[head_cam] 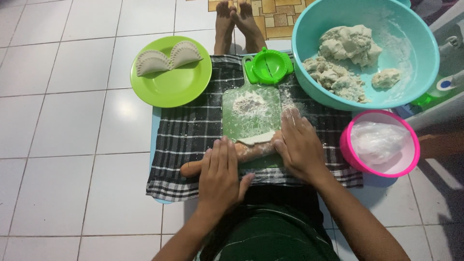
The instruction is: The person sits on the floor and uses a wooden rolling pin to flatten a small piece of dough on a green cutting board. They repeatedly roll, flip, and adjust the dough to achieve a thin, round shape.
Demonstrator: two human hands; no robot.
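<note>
Left hand (220, 169) and right hand (299, 145) flat, fingers spread, on rolling pin (241, 154) over soft, likely sticky dough (256, 139) on green board (251, 113); press pin evenly at both ends

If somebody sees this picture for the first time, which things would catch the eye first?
Probably the two hands, left hand and right hand, pressing a rolling pin over a strip of dough on the green board at the centre. Next, the big turquoise bowl of dough at the upper right, and the green plate with two folded dumplings at the upper left.
</note>
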